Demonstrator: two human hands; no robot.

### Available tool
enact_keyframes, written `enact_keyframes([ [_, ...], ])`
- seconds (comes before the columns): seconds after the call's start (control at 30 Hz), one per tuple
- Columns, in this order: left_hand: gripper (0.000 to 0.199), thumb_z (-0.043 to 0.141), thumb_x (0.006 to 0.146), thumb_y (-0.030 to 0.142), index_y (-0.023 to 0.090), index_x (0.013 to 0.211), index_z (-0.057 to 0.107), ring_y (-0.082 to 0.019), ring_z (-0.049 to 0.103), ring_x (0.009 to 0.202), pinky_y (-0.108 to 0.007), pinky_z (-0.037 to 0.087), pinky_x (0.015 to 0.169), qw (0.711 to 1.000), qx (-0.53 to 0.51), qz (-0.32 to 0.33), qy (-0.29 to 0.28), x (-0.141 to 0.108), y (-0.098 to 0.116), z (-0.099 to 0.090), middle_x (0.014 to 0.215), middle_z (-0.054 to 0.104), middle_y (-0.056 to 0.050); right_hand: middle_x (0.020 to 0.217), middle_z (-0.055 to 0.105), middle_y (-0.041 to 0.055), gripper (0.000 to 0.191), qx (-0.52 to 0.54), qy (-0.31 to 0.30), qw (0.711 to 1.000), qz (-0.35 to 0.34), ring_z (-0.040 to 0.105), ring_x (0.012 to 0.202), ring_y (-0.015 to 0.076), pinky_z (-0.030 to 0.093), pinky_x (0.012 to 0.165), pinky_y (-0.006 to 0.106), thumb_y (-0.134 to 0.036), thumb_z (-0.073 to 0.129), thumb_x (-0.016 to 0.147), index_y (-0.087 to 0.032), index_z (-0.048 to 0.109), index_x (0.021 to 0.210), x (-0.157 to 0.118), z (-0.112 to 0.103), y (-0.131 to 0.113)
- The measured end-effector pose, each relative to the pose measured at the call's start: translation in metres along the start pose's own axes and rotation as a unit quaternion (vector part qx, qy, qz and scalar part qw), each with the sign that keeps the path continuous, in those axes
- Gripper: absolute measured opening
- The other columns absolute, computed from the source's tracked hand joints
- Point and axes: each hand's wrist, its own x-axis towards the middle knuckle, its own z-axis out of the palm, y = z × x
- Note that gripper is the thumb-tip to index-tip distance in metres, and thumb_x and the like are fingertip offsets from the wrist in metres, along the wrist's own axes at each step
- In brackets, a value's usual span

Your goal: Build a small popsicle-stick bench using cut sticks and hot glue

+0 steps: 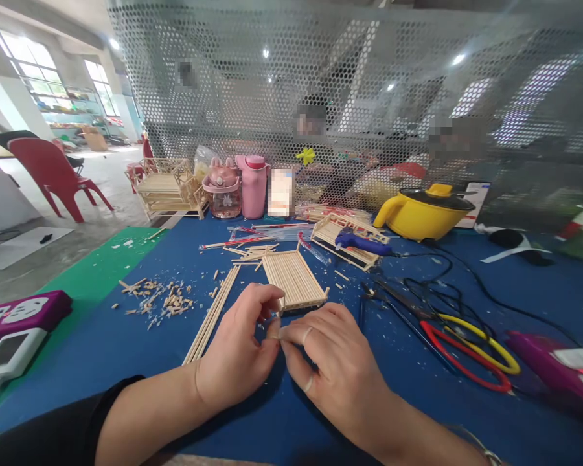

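A small panel of wooden sticks (294,277) lies on the blue mat, with short posts rising at its corners. My left hand (245,340) is at its near left corner, fingers curled and thumb meeting the fingertips of my right hand (337,366). Thumb and finger of the right hand are pinched together just in front of the panel. Whatever sits between the fingertips is too small or hidden to make out. Long wooden sticks (216,310) lie beside my left wrist. Behind the panel is a pile of shorter sticks (255,252).
Stick offcuts (170,298) lie at left. A blue glue gun (362,243) rests on another stick frame (328,236). Scissors with red and yellow handles (466,353) and black cables lie right. A yellow pot (420,217), pink bottle (254,188) and perforated metal screen (252,84) stand behind.
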Motion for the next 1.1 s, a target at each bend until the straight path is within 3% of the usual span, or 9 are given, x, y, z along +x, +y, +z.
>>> enact_keyframes([
  [0.1,0.048,0.045,0.070,-0.005,0.022,0.110,0.041,-0.010,0.048,0.076,-0.021,0.044,0.071,1.000,0.006,0.016,-0.008,0.001,0.000,0.000,0.087,0.049,0.001,0.068,0.064,-0.0022,0.013,0.002,-0.023,1.000,-0.003,0.056,0.064,0.0121,0.037,0.068,0.032,-0.006,0.052,0.082,-0.017,0.055,0.076,-0.002,0.001,0.001],
  [0.43,0.036,0.052,0.076,0.003,0.023,0.104,0.042,-0.010,0.048,0.077,-0.023,0.043,0.073,0.998,-0.014,0.038,-0.047,-0.003,0.008,-0.004,0.085,0.049,0.001,0.071,0.063,0.0005,0.012,0.033,0.008,0.999,0.029,0.058,0.069,0.0144,0.041,0.071,0.033,-0.007,0.053,0.079,-0.018,0.054,0.078,-0.002,-0.005,0.008],
  [0.6,0.025,0.049,0.087,0.019,0.024,0.109,0.040,-0.011,0.050,0.077,-0.025,0.044,0.072,0.988,-0.116,-0.104,0.005,0.001,0.007,-0.001,0.087,0.051,0.000,0.069,0.062,0.0013,0.012,0.062,0.029,0.998,0.009,0.058,0.067,0.0145,0.042,0.069,0.033,-0.007,0.059,0.074,-0.018,0.057,0.078,-0.001,-0.007,0.003],
  [0.73,0.022,0.041,0.092,0.036,0.021,0.108,0.044,-0.014,0.052,0.079,-0.027,0.045,0.072,0.957,-0.203,-0.207,-0.012,0.002,0.012,0.002,0.088,0.052,-0.002,0.068,0.065,0.0004,0.010,0.044,0.032,0.999,-0.005,0.060,0.066,0.0133,0.042,0.068,0.033,-0.009,0.062,0.077,-0.018,0.060,0.080,0.002,-0.002,-0.001],
  [0.9,0.034,0.026,0.095,0.045,0.023,0.112,0.044,-0.015,0.052,0.089,-0.030,0.042,0.084,0.939,-0.266,-0.217,-0.032,-0.009,0.017,0.008,0.093,0.054,-0.002,0.074,0.068,0.0008,0.011,0.035,0.064,0.997,-0.020,0.063,0.068,0.0127,0.042,0.069,0.032,-0.007,0.062,0.078,-0.017,0.061,0.084,0.003,0.001,-0.007],
  [1.1,0.038,0.018,0.096,0.046,0.024,0.117,0.040,-0.016,0.048,0.106,-0.030,0.037,0.094,0.925,-0.290,-0.239,-0.051,-0.017,0.022,0.013,0.107,0.055,-0.002,0.076,0.069,0.0013,0.011,0.026,0.060,0.998,-0.019,0.063,0.070,0.0135,0.041,0.071,0.032,-0.008,0.059,0.080,-0.018,0.061,0.085,0.000,0.000,-0.012],
])
